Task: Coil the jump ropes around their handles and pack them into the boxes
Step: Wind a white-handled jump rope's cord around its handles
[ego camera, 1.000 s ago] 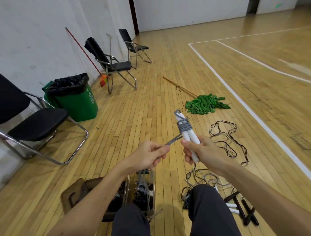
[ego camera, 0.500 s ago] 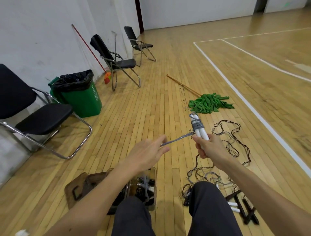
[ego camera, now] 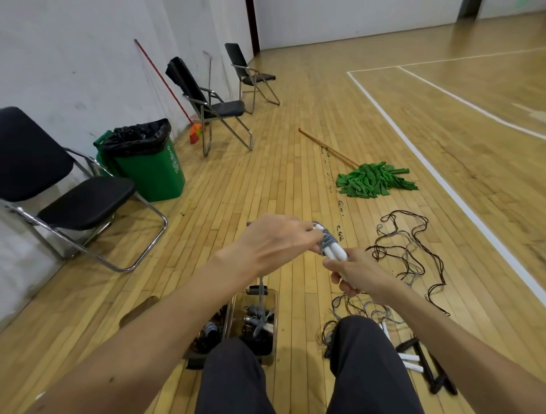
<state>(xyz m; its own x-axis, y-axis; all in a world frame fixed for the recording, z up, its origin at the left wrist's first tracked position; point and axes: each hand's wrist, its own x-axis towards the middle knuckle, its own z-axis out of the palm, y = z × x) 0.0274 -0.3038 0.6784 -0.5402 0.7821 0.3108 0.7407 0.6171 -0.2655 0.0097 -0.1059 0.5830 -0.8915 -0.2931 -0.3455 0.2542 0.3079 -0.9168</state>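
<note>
Nothing legible anywhere. White printed marks on the side of the green trash bin (ego camera: 149, 174), well off to the left of and beyond the fingers (ego camera: 310, 236) of the left hand (ego camera: 274, 240): too blurred to read, a symbol and a line of small characters at most. Small green patch (ego camera: 520, 2) high on the far wall, far beyond the fingers and to their right: too small to make out.

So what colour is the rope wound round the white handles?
The rope is grey, head view.
</note>
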